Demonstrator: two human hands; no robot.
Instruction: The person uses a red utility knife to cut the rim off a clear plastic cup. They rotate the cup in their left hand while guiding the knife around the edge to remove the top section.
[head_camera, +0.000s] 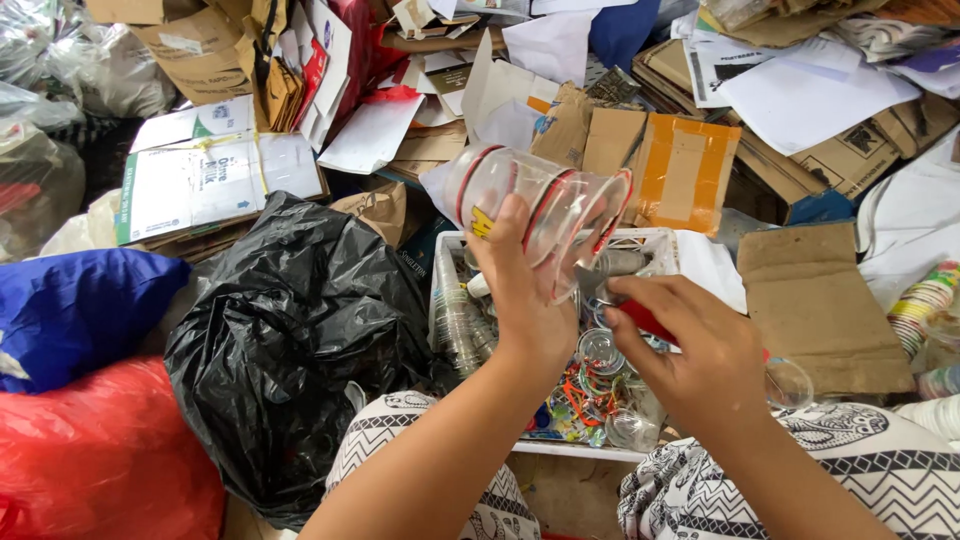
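Head view: the left hand (520, 290) is wrapped around a stack of clear plastic cups (540, 205) with red rims, holding it tilted with the open mouth toward the right hand. The right hand (700, 345) is closed on a red-handled tool (640, 318) whose metal tip (590, 280) sits at the rim of the cups, just between both hands.

Directly under the hands lies a white crate (455, 250) filled with more clear cups, lids and coloured rubber bands (580, 400); it takes up all the space below the wrists. To the left of the left forearm a bulging black bag (290, 350) presses against the crate, with a blue bag (80, 310) and a red bag (100, 460) further out. Beyond the cups, flattened cardboard (690, 170) and loose white paper (810, 100) pile up closely. To the right of the right hand a brown cardboard sheet (820, 300) lies flat, and past it a stack of colourful paper cups (925, 300). Patterned trouser knees (870, 470) hem in the near edge, so open room exists only above the crate.
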